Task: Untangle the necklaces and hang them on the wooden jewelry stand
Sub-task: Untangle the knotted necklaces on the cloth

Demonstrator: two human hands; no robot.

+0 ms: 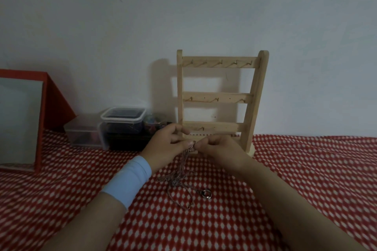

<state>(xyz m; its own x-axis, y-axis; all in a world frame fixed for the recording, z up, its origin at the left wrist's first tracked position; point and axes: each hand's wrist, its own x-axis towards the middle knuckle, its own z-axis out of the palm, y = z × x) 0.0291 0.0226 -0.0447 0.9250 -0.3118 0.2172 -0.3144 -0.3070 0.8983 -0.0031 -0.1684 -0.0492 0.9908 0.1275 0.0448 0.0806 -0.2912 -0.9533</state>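
Observation:
A wooden jewelry stand (219,98) with three hook rails stands upright against the wall; its hooks are bare. In front of its base, my left hand (165,144) and my right hand (218,146) meet and pinch the top of a tangle of silver necklaces (181,171). The chains hang down from my fingertips and pool on the red patterned cloth (306,189). A ring pendant (206,193) lies on the cloth at the end of one chain. My left wrist wears a pale blue band (130,179).
Clear plastic boxes (122,122) and a small jar (155,123) sit left of the stand by the wall. A red-framed box (40,112) stands at the far left.

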